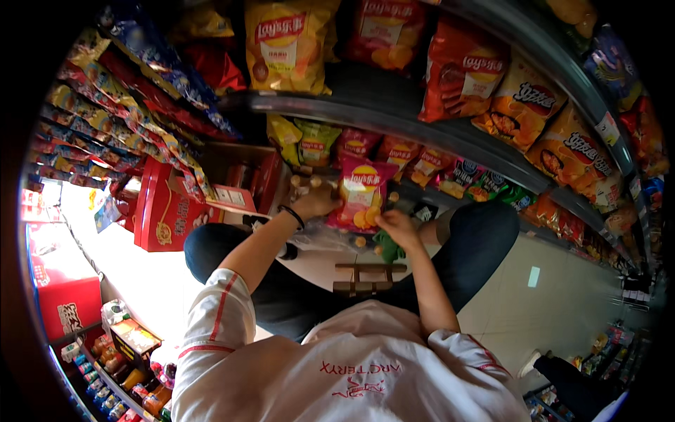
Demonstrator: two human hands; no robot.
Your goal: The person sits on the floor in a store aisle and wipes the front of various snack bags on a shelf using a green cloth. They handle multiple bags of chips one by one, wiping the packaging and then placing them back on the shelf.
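Observation:
A pink bag of Lay's potato chips (359,195) stands nearly upright in front of me, between my hands. My left hand (318,202), with a black band at the wrist, has its fingers at the bag's left edge. At the lower right corner, my right hand (399,228) pinches the bag between thumb and fingers. Below and around the bag are several bottles with tan caps (360,241), partly hidden, and clear plastic wrap (322,237). A green cloth or glove (389,248) lies just under my right hand.
Small chip bags (399,153) line the low shelf behind; larger chip bags (289,47) fill the shelf above its curved edge (337,109). Red cartons (158,211) and hanging snack strips (132,116) stand left. A wooden stool (364,279) sits between my legs. Another person's leg (575,380) shows lower right.

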